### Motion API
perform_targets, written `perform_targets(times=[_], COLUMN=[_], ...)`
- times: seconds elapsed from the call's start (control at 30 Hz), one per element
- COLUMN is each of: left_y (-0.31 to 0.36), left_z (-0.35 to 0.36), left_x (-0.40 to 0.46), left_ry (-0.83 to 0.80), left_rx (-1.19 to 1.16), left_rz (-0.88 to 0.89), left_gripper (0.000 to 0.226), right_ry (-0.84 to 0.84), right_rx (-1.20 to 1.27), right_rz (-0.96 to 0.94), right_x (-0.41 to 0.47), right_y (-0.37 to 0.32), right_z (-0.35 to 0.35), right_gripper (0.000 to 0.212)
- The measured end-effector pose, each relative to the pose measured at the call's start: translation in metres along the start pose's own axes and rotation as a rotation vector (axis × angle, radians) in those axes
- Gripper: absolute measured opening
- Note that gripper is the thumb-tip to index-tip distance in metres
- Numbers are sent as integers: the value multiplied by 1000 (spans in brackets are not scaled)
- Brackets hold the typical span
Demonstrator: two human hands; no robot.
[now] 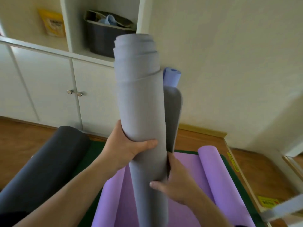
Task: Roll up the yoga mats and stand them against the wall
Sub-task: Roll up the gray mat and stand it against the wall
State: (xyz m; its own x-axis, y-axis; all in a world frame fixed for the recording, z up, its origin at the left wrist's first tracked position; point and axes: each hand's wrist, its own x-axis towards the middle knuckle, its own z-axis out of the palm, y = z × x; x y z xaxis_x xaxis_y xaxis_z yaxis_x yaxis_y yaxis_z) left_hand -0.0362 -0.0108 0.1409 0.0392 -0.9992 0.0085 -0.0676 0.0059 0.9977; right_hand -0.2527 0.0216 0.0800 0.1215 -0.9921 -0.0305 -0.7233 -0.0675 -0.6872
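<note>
A rolled grey yoga mat (141, 99) stands upright in front of me, its layers stepped at the top and its loose outer flap hanging off the right side. My left hand (126, 148) grips the roll at mid-height, thumb across the front. Lower down, my right hand (177, 182) holds the roll's right side by the flap. Behind it a rolled blue mat (172, 77) leans upright against the wall (229, 63). A purple mat (188, 163) lies on the floor, partly rolled at its right edge. On the left lies a dark grey rolled mat (45, 163).
A white cupboard (49, 82) with closed doors and open shelves stands left of the wall; a dark basket (105, 38) sits on its shelf. A green floor mat (95, 149) lies under the mats on the wooden floor (262, 169). A raised wooden edge with yellow labels runs along the right.
</note>
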Motion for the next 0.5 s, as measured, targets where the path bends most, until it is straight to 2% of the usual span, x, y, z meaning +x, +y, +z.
perform_targets(times=[0.03, 0.1, 0.13, 0.2, 0.27, 0.37, 0.5], left_y=[-4, -10, -13, -17, -22, -28, -40], left_z=[1, 2, 3, 8, 15, 24, 26], left_x=[-1, -4, -5, -9, -12, -16, -14], left_ry=[-9, -35, -47, -74, -114, -154, -158], left_rx=[55, 163, 198, 227, 241, 214, 210], left_rz=[19, 50, 55, 56, 78, 97, 54], left_gripper=[112, 113, 112, 110, 110, 105, 108], right_ry=[10, 160, 265, 390, 362, 305, 467], right_rx=[-33, 71, 153, 266, 325, 334, 255], right_rz=[-11, -16, -11, 4, 1, -15, -30], right_x=[-1, -3, -5, -5, -4, -1, -5], right_y=[0, 1, 1, 0, -1, -2, -7], right_z=[-8, -22, -29, -38, -41, -40, -45], right_gripper=[71, 47, 48, 67, 76, 57, 39])
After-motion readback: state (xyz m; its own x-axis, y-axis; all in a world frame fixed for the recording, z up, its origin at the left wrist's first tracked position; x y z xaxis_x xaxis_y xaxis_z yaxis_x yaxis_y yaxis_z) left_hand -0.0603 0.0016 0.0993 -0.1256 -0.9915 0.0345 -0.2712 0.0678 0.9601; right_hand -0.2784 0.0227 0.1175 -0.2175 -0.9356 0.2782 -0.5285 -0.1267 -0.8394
